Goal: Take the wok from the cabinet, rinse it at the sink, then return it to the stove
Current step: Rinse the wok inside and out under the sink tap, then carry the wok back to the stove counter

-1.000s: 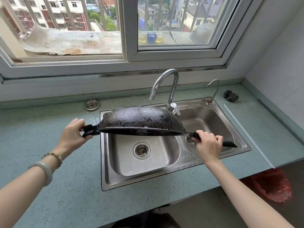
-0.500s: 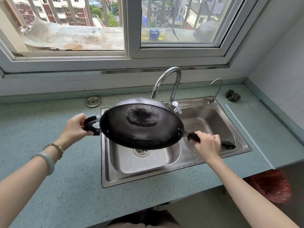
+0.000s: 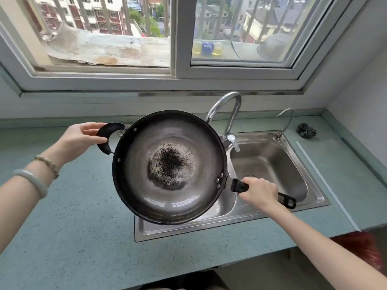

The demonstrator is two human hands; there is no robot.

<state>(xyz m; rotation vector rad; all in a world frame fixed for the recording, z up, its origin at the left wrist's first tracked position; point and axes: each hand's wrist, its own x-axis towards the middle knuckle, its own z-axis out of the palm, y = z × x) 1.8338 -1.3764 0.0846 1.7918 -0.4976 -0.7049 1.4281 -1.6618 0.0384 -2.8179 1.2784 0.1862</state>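
A black wok (image 3: 169,166) hangs above the left basin of the steel double sink (image 3: 270,164), its hollow turned up toward me. The inside is grey with a dark crusty patch at the centre and looks wet near the front. My left hand (image 3: 83,137) grips the short loop handle on the wok's left side. My right hand (image 3: 258,192) is closed round the long black handle on the right, over the right basin. The wok hides most of the left basin and its drain.
A curved chrome tap (image 3: 228,114) rises just behind the wok, with a thinner second tap (image 3: 285,120) further right. A dark scouring ball (image 3: 306,130) lies on the green counter (image 3: 69,237) at the back right. The window (image 3: 176,38) spans the wall behind. Something red (image 3: 364,250) sits below the counter's right edge.
The wok has been turned from upside down, through a tilt, to hollow-up and lifted closer to me. Both hands kept hold of its handles throughout.
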